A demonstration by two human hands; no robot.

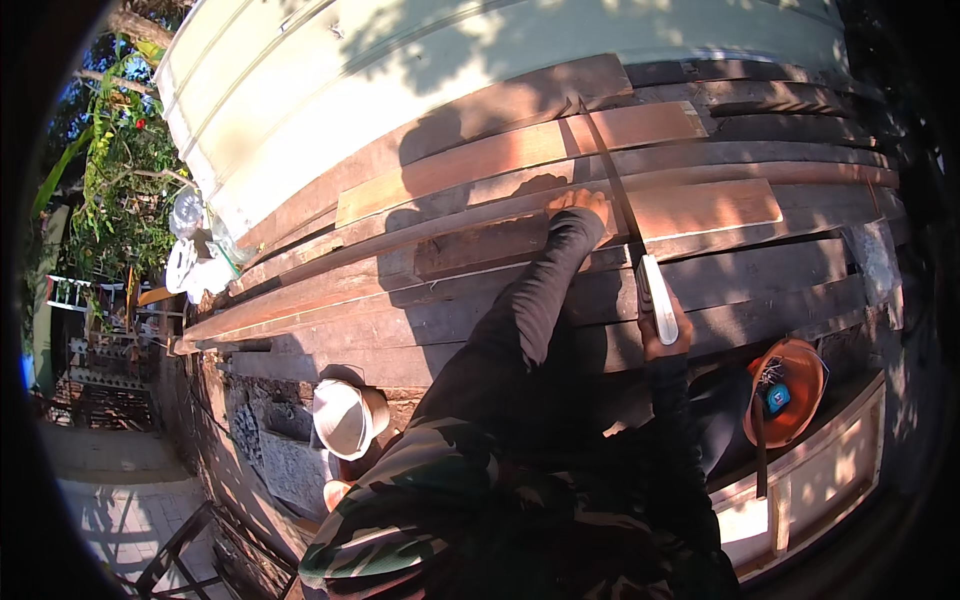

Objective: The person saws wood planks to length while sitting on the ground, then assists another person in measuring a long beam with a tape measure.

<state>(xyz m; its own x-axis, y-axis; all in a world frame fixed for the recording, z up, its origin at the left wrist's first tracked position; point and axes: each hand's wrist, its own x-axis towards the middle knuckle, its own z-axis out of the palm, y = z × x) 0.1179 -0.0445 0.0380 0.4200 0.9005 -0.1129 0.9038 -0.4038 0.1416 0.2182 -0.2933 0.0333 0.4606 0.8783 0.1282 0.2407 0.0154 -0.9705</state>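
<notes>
A handsaw point(616, 180) with a white handle lies across a reddish-brown wooden board point(715, 207), its blade pointing away from me. My right hand point(664, 334) is closed round the saw's handle. Just left of the blade, my left hand point(580, 205) bears down on the same board, its fingers curled over the far edge. The blade also reaches over another board point(450, 171) farther off. Where the saw's teeth meet the wood is too small to make out.
Several long planks lie side by side under the boards, along a pale wall point(300, 110). At lower right an orange bucket point(806, 405) holds nails and a blue tape measure point(777, 398). A white bucket point(343, 420) stands at lower left, and plastic bags point(200, 268) lie at the planks' left end.
</notes>
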